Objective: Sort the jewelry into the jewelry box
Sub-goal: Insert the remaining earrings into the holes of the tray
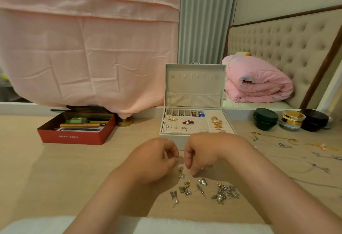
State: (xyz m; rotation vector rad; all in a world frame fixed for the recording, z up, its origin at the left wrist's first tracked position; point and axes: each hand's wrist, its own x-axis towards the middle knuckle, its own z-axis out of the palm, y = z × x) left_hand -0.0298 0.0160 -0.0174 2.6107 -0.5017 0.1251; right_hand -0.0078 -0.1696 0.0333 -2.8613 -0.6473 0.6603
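Both hands hover low over the pale wooden surface (55,169), just in front of the open beige fabric-lined jewelry box (194,85), whose lid stands upright. The left hand (157,158) and right hand (201,154) sit close together but not touching, fingers curled inward and tips drawn toward the gap between them. Whether either pinches a small piece cannot be told, since the fingertips hide it.

Just below the hands, nearer the person, lie scattered small silver and gold earrings (185,189), with a denser heap of silver charms (224,193) to their right. Thin gold and silver chains (277,141) are strewn well off to the right. Inside the box, pearl, red and gold pieces already rest in the tray compartments.

A red rectangular tin of pens (77,132) stands to the left of the box.
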